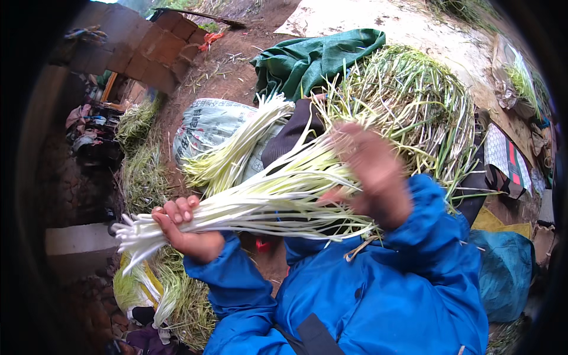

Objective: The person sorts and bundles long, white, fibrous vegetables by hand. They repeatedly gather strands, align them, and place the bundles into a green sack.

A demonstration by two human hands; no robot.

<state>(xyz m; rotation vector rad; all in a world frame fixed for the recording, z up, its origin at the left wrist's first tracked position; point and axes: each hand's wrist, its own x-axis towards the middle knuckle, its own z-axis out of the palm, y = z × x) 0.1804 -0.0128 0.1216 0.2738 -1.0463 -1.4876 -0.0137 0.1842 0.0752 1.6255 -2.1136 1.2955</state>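
Note:
My left hand (191, 230) grips a long bundle of blanched, chive-like stalks (266, 199) near its white ends, which stick out past my fingers at the left. The bundle lies slantwise across my front, its yellow-green leaf ends to the right. My right hand (372, 173) is blurred at those leafy ends; whether its fingers close on them cannot be made out. Beyond the held bundle, a second bundle of similar stalks (239, 146) rests on a pale woven sack (213, 124) bearing writing. A large heap of loose green and straw-coloured leaves (412, 102) rises just past my right hand.
Behind the heap lies a crumpled green cloth (315, 57), near a pale sheet (346, 17) on the ground. More leaf piles (142, 173) lie at the left. A teal sack (501, 270) stands at the right. Another person's purple clothing (151, 339) shows at lower left.

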